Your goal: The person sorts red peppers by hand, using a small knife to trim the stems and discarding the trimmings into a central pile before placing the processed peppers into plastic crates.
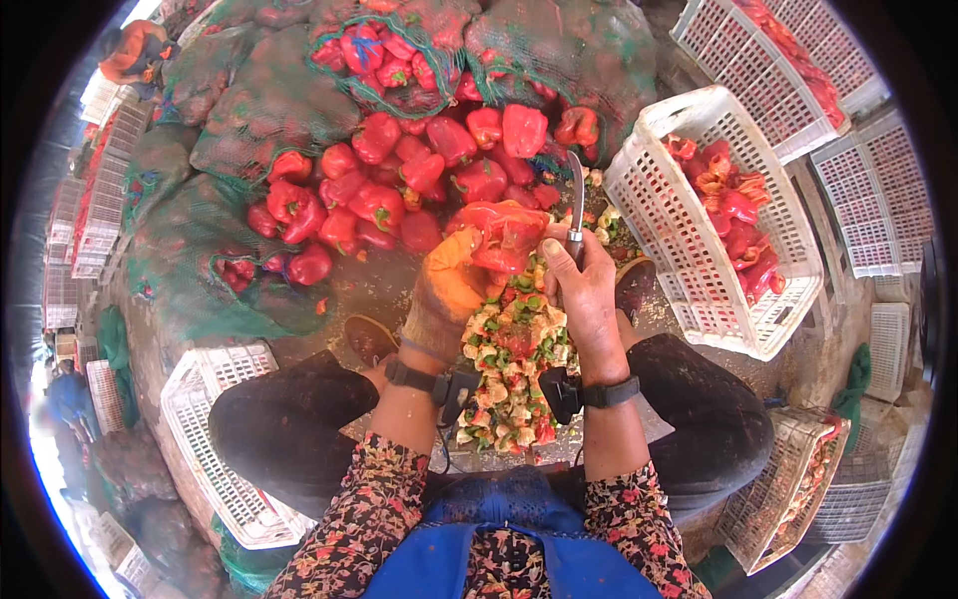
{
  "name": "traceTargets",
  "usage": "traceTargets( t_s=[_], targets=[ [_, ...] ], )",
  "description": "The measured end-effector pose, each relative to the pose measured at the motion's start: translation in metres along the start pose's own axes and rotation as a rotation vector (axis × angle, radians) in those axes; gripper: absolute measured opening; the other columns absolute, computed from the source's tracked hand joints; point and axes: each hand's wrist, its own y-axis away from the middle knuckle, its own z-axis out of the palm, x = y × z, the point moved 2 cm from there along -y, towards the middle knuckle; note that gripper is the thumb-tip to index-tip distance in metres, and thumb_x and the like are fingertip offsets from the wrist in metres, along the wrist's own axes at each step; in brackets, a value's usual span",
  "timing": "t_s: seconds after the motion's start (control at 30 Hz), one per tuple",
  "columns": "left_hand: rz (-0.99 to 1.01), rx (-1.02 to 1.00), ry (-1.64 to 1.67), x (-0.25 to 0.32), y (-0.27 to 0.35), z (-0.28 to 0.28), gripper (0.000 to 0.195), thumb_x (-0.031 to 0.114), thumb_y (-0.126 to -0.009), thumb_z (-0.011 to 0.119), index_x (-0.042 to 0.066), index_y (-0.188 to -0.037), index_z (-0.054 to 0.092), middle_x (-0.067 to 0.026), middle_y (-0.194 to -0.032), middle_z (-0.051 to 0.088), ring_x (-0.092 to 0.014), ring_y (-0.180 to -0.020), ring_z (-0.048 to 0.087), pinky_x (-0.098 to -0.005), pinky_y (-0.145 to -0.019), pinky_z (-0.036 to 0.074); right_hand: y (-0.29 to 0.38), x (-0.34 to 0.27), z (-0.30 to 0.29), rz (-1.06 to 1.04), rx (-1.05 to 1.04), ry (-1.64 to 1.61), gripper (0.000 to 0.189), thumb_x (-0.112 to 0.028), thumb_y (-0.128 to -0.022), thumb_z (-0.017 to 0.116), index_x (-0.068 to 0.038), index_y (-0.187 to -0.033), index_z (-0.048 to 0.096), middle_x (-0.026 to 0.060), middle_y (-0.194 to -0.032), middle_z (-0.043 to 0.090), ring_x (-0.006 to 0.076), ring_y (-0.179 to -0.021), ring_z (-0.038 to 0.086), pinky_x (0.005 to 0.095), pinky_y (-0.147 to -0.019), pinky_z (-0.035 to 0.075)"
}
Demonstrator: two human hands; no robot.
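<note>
In the middle of the view my left hand (450,288), in an orange-coated glove, grips an opened red bell pepper (505,233). My bare right hand (584,281) is closed around the dark handle of a curved knife (578,196), its blade pointing up and away from me. The fingertips of that hand are at the pepper's right edge; whether they press on it I cannot tell. Below both hands lies a heap of pepper cores and seeds (516,352), between my knees. Whole red bell peppers (378,206) are piled just beyond my hands.
Green mesh sacks of peppers (277,97) stand behind the pile. A white plastic crate (666,217) with cut peppers is tilted at the right; another white crate (217,457) is at the left. A crate with pepper scraps (756,464) stands lower right. A person (135,52) is far upper left.
</note>
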Motion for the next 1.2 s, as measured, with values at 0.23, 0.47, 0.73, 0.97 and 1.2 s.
traceTargets(
  t_s=[0.23,0.47,0.73,0.97,1.2],
  targets=[
    [0.200,-0.013,-0.489,0.016,0.063,0.045,0.043,0.024,-0.101,0.056,0.001,-0.138,0.056,-0.0076,-0.120,0.069,-0.015,-0.096,0.067,-0.0280,-0.072,0.055,0.065,-0.030,0.000,-0.224,-0.080,0.173,0.022,-0.017,-0.100,0.066,-0.001,-0.113,0.061,-0.0049,-0.080,0.054,0.0022,-0.066,0.046,0.0213,-0.056,0.038],
    [0.239,-0.089,-0.397,0.026,0.105,0.067,0.052,0.019,-0.098,0.060,0.000,-0.145,0.049,-0.0103,-0.135,0.063,-0.019,-0.114,0.065,-0.0306,-0.090,0.054,0.113,-0.021,0.016,-0.131,-0.160,0.075,0.032,-0.022,-0.102,0.064,0.001,-0.123,0.057,-0.0026,-0.077,0.054,0.0035,-0.059,0.048,0.0212,-0.051,0.038],
    [0.275,-0.157,-0.821,0.014,0.124,0.093,0.076,0.005,-0.082,0.077,0.000,-0.150,0.044,-0.0097,-0.144,0.056,-0.016,-0.124,0.059,-0.0313,-0.102,0.051,0.097,-0.039,0.015,-0.045,-0.110,-0.230,0.041,-0.022,-0.092,0.077,0.001,-0.121,0.059,-0.0004,-0.078,0.061,0.0074,-0.058,0.054,0.0230,-0.049,0.041],
    [0.220,-0.090,-0.666,-0.008,0.135,0.088,0.085,0.003,-0.083,0.077,-0.001,-0.155,0.033,-0.0099,-0.141,0.057,-0.017,-0.125,0.058,-0.0331,-0.104,0.050,0.102,-0.045,0.010,-0.105,-0.079,-0.167,0.025,-0.002,-0.088,0.075,-0.004,-0.111,0.064,-0.0036,-0.079,0.064,0.0038,-0.061,0.055,0.0197,-0.053,0.043],
    [0.127,-0.086,-0.495,-0.004,0.147,0.099,0.068,0.009,-0.089,0.069,-0.005,-0.150,0.040,-0.0117,-0.137,0.060,-0.020,-0.123,0.061,-0.0346,-0.103,0.050,0.110,-0.050,0.005,-0.222,-0.061,0.071,0.032,0.003,-0.089,0.072,0.000,-0.120,0.063,-0.0081,-0.084,0.055,-0.0001,-0.069,0.047,0.0176,-0.059,0.039]
  ],
)
